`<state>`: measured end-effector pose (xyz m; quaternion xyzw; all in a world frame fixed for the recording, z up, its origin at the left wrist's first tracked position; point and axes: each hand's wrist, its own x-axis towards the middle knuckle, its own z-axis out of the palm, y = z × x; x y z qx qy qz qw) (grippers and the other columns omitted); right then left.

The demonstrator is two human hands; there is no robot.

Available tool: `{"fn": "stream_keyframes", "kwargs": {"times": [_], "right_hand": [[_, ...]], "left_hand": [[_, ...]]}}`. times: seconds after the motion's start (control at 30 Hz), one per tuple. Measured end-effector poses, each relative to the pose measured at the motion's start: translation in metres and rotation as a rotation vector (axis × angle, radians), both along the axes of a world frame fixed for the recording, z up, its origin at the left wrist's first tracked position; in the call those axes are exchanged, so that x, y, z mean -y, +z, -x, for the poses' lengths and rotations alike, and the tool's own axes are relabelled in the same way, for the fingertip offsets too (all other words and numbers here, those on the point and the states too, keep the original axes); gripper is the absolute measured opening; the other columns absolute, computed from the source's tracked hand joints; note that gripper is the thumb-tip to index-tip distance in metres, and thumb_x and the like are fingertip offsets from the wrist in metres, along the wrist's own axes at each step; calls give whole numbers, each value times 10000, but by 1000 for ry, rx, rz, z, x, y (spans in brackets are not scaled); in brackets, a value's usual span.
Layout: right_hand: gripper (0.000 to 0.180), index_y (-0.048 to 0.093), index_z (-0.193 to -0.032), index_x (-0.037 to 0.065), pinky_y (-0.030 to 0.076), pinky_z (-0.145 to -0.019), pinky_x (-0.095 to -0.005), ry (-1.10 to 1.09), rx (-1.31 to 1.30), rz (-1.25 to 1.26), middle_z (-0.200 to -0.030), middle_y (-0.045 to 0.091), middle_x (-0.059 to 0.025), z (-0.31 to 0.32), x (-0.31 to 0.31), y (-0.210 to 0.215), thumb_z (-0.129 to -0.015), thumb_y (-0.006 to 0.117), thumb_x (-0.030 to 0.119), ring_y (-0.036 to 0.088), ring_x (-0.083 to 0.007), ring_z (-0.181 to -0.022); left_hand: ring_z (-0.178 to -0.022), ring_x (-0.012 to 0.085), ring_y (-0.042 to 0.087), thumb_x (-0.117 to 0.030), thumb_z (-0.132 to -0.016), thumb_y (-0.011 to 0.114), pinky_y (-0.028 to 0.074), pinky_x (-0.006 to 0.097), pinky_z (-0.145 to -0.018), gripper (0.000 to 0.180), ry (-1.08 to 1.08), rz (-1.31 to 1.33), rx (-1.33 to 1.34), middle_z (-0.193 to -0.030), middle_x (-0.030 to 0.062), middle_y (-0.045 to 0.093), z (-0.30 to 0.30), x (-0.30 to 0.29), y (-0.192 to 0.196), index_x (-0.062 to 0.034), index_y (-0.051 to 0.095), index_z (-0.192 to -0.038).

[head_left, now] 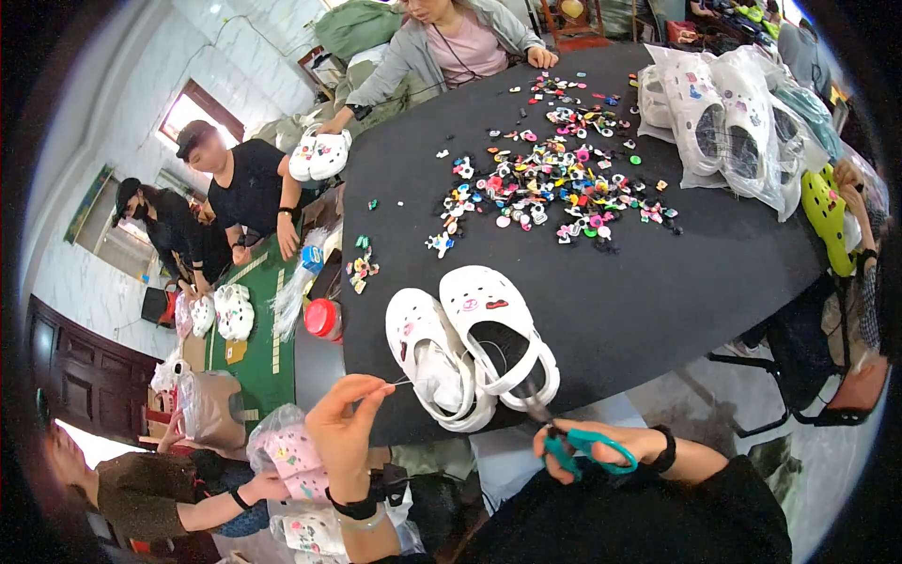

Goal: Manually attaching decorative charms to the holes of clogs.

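Observation:
A pair of white clogs stands side by side at the near edge of the black table, the left clog and the right clog both fitted with small charms. White stuffing fills the left clog's opening. Beside its heel strap, my left hand pinches a thin strand between thumb and finger. A thin loop also shows at the right clog's opening. My right hand is closed round scissors with teal handles, their blurred blades close to the right clog's heel strap.
Loose colourful shoe charms cover the middle of the black table. Clear-bagged white clogs lie at the far right, near a lime clog in someone's hand. A red-lidded jar stands left. Co-workers surround the tables, one holding white clogs.

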<state>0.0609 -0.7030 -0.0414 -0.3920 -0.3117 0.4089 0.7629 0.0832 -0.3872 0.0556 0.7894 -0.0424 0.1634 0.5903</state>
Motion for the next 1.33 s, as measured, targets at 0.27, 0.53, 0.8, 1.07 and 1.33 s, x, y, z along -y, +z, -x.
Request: {"fn": "stream_keyframes", "kwargs": {"times": [0.27, 0.53, 0.8, 1.07, 1.33], "right_hand": [[719, 452, -1236, 10, 420, -651, -257, 123, -68, -39, -713, 544, -28, -5, -58, 9, -967, 269, 651, 533, -115, -686], [550, 443, -1224, 5, 390, -543, -236, 57, -144, 65, -641, 493, -18, -9, -65, 4, -1029, 292, 497, 469, -94, -567], [461, 450, -1192, -2, 354, -524, -238, 48, -201, 102, -649, 490, -20, -3, -61, 11, -1013, 402, 421, 434, -91, -561], [520, 443, -1211, -21, 367, -526, -229, -14, -166, -11, -636, 466, -22, -3, -32, 13, -1001, 437, 455, 443, -89, -548], [723, 458, -1207, -51, 435, -536, -199, -492, -61, 142, -602, 575, -108, -28, 20, -8, -893, 548, 595, 556, -116, -515]], "left_hand": [[-836, 219, 635, 115, -791, 634, 544, 294, -733, 109, -12, -31, 146, -893, 170, 660, 20, 11, -7, 51, 664, -873], [-848, 224, 643, 138, -733, 685, 588, 314, -723, 162, -13, -19, 156, -866, 150, 660, 25, 6, -10, 44, 681, -864], [-758, 213, 621, 102, -779, 661, 529, 270, -643, 89, -14, -85, 216, -850, 167, 640, 33, -2, -14, 53, 663, -853], [-761, 162, 537, -70, -891, 585, 493, 276, -715, 128, 338, 172, 683, -802, 118, 589, 66, -42, 2, 15, 633, -972], [-863, 185, 504, -164, -971, 558, 471, 311, -797, 267, 488, 54, 544, -971, 97, 514, 171, -117, 0, 36, 577, -1147]]}}
